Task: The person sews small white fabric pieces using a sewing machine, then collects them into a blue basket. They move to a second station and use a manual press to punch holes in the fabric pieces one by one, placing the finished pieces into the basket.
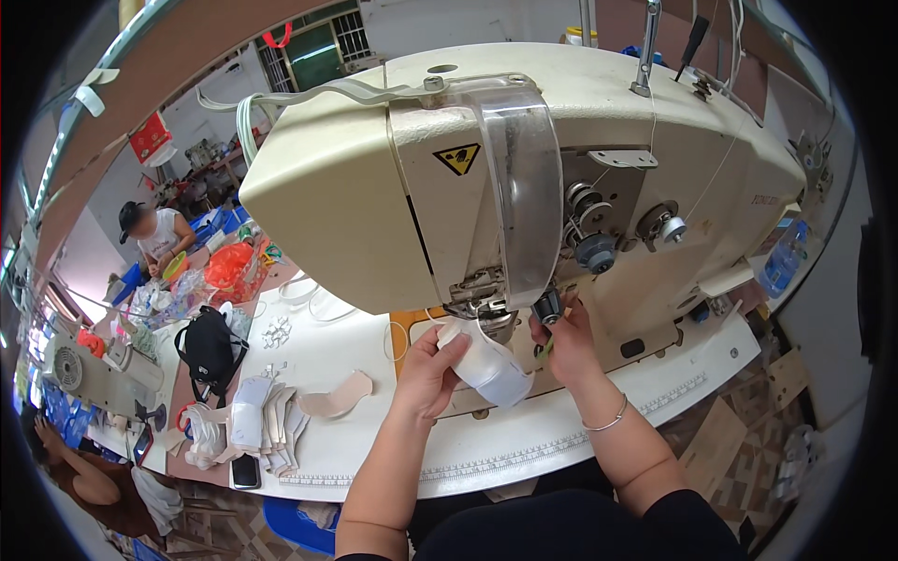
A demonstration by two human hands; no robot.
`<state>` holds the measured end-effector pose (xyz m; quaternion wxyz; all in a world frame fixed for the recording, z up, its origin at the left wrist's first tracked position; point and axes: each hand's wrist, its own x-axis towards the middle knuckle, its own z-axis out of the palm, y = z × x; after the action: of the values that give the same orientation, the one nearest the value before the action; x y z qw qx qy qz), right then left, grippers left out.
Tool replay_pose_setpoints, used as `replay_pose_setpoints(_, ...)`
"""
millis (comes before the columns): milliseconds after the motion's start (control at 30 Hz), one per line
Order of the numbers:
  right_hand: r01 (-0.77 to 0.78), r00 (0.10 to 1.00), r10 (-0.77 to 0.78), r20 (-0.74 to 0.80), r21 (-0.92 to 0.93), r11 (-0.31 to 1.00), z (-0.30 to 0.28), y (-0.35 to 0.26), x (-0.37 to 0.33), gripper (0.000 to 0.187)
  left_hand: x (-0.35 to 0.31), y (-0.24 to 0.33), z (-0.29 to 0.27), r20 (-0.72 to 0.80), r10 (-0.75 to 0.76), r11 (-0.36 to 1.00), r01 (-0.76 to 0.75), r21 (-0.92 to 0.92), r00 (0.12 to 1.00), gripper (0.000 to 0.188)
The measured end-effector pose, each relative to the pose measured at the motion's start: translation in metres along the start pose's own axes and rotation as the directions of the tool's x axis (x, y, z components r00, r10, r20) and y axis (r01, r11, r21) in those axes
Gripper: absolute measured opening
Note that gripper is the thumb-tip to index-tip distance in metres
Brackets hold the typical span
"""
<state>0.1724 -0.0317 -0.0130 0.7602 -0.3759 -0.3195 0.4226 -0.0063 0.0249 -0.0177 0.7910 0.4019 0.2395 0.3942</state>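
Cream sewing machine (327, 196) looms nearest us in head view. We see the left hand (430, 376) pinching a white fabric cup (498, 366) near the needle area; right hand (569, 346) curls beside it, small green item (543, 351) at its fingers, grip we can't tell. White table (346, 444) holds fabric stack (267, 421), black bag (211, 351); co-worker (164, 232) beyond. Forearms (382, 481) rise from below, converging.

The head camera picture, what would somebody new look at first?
Probably the big, rounded, cream-coloured sewing machine filling the upper middle, with a yellow triangular warning sign on its front. Just below its head, the left hand holds a white, cup-shaped fabric piece. A bright orange-red plastic bag stands out on the left.
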Motion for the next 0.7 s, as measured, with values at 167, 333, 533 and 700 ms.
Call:
replay_pose_setpoints(167, 0.150, 0.981, -0.160, 0.114, 0.088, 0.985, 0.002, -0.017, -0.008, 0.012, 0.000, -0.003, 0.005, -0.029, 0.077, 0.997, -0.076, 0.014, 0.997, 0.021)
replay_pose_setpoints(333, 0.132, 0.988, -0.104, 0.118, -0.269, 0.954, 0.001, -0.012, -0.015, 0.018, -0.003, -0.011, 0.006, -0.070, 0.112, 0.993, -0.110, 0.031, 0.991, 0.019)
replay_pose_setpoints(533, 0.031, 0.950, 0.188, 0.251, -0.672, 0.740, -0.006, -0.011, -0.019, 0.028, -0.002, -0.008, 0.008, -0.068, 0.139, 0.989, -0.136, 0.050, 0.988, 0.021)
replay_pose_setpoints(700, 0.052, 0.956, 0.160, 0.245, -0.679, 0.733, -0.003, -0.012, -0.015, 0.032, -0.003, -0.008, 0.011, -0.103, 0.165, 0.981, -0.153, 0.118, 0.981, 0.030)
